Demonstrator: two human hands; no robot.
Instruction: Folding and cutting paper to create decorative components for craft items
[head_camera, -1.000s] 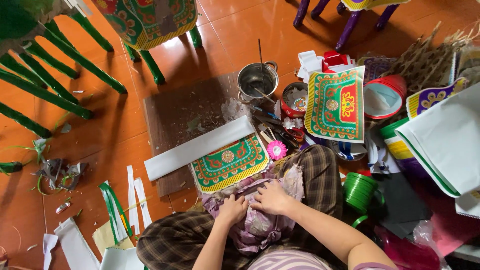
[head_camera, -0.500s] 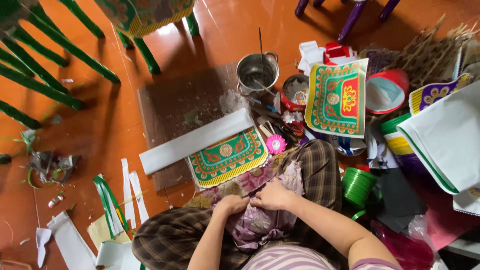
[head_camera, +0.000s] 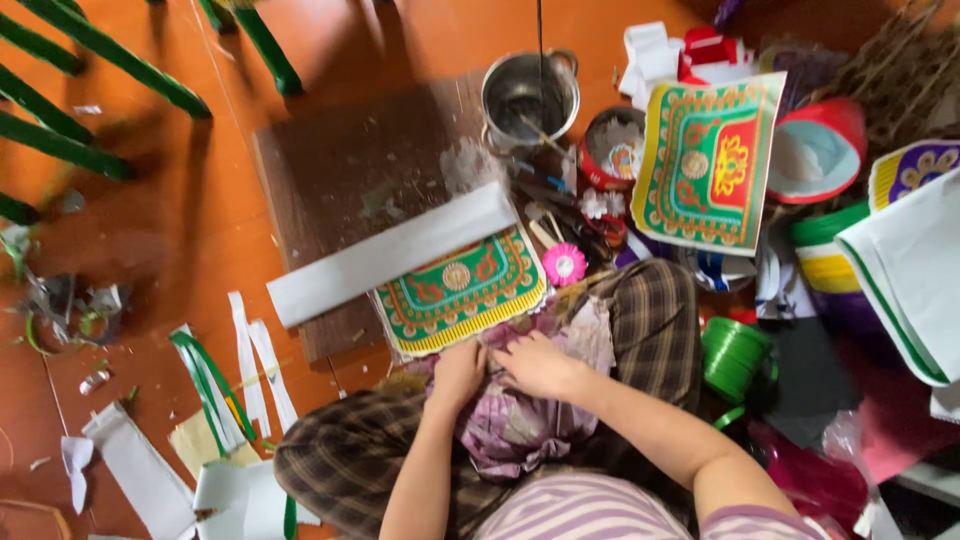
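I sit cross-legged on an orange floor. My left hand (head_camera: 458, 372) and my right hand (head_camera: 536, 364) meet on a crumpled pinkish-purple plastic bag (head_camera: 520, 425) in my lap, fingers curled into its top edge. Just beyond my hands lies a green, red and yellow patterned paper sheet (head_camera: 460, 290), partly covered by a long white folded paper strip (head_camera: 390, 255). Both rest on a brown wooden board (head_camera: 340, 170). What the fingers pinch inside the bag is hidden.
A metal pot (head_camera: 528, 95) with a stick stands behind the board. A second patterned sheet (head_camera: 708, 165), a pink paper flower (head_camera: 565, 265), a green string spool (head_camera: 734, 355), bowls and white paper stacks (head_camera: 905, 270) crowd the right. Paper scraps (head_camera: 250, 370) and green poles (head_camera: 90, 45) lie left.
The view has shifted closer and slightly downward. My hands stay together on the bag in my lap, with only small finger movement.
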